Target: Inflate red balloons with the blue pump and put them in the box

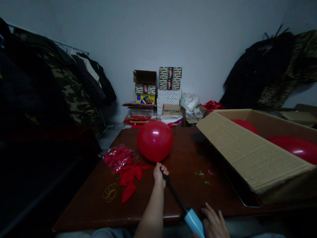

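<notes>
My left hand (160, 173) is closed around the black end of a balloon pump (194, 222), with its fingers at the neck of an inflated red balloon (155, 140). The balloon stands above this hand; its neck is mostly hidden by the fingers. A black rod runs from there down to the pump's light blue body. At the lower edge my right hand (215, 220) lies against that body, thumb on one side and loosely stretched fingers on the other. Limp red balloons (130, 178) lie left of my left hand, beside a clear bag (117, 158) of more red ones.
Yellow rubber bands (109, 192) and small coloured bands (201, 173) lie on the dark table (183, 145). A large open carton (237, 152) with red balloons inside stands at right. Stacked boxes (169, 96) are behind the table; clothes (71, 79) hang on both sides.
</notes>
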The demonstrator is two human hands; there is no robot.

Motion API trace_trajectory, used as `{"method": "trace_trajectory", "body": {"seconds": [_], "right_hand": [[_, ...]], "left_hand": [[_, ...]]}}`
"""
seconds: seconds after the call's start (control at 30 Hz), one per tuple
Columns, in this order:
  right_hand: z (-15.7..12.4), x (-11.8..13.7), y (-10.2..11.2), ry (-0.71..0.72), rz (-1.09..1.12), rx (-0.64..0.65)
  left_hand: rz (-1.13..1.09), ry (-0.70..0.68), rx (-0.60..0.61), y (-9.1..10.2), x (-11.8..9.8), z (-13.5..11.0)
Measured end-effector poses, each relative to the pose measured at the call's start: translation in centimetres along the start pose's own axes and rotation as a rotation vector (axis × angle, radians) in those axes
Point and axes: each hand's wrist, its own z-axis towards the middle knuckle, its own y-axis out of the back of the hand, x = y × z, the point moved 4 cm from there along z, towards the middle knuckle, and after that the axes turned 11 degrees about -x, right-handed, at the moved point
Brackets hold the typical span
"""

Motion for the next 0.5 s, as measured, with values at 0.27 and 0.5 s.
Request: {"method": "trace_trajectory", "body": {"seconds": [0.27, 0.5], "right_hand": [[2.9, 2.1, 0.7, 0.029, 0.027, 0.045], [6.1, 5.0, 1.9, -0.02, -0.021, 0.016]], "left_hand": [[-0.01, 0.004, -0.004, -0.1, 0.0, -0.1], [-0.015, -0.005, 0.001, -0.1, 0.0, 0.0]]}}
